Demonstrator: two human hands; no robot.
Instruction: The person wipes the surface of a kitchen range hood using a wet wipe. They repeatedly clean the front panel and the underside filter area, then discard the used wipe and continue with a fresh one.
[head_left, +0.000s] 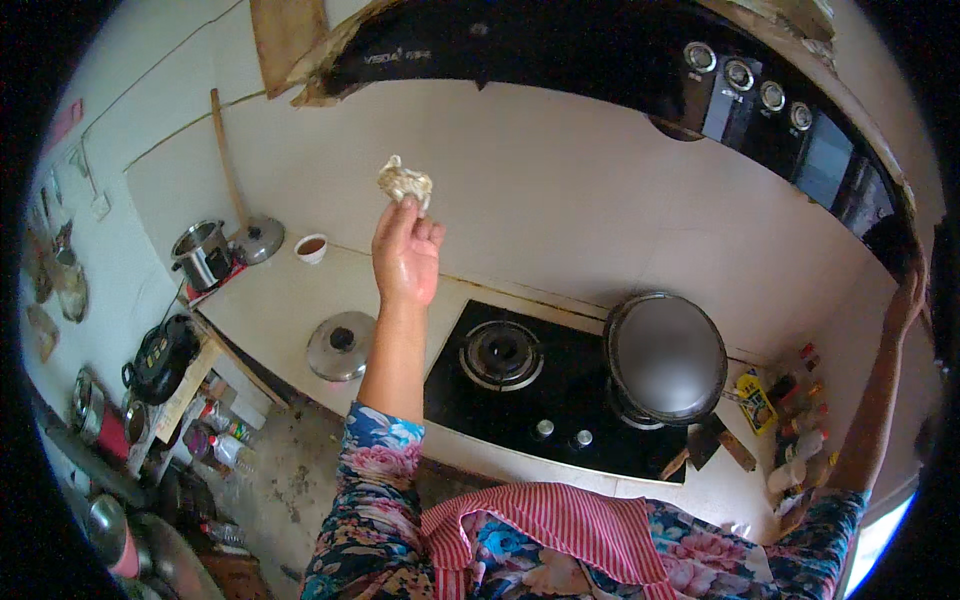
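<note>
My left hand (409, 259) is raised in front of the wall, palm showing. Between its thumb and fingers it pinches a crumpled off-white cloth or tissue (405, 182) with brownish stains. Far to the right, my right hand (910, 294) is up at the right end of the black range hood (570, 56) and seems to touch its edge. Its fingers are mostly hidden. Round knobs line the right part of the hood's front. Below my arms lies a black glass gas stove (517, 409); a covered wok (666, 356) sits on its right burner.
A pot lid (341, 346) and a white bowl of brown liquid (310, 248) are on the counter at left. Beyond them stand a steel pot (204, 255) and another lid (259, 240). A cleaver (705, 444) lies at the stove's right edge, near several bottles (806, 446).
</note>
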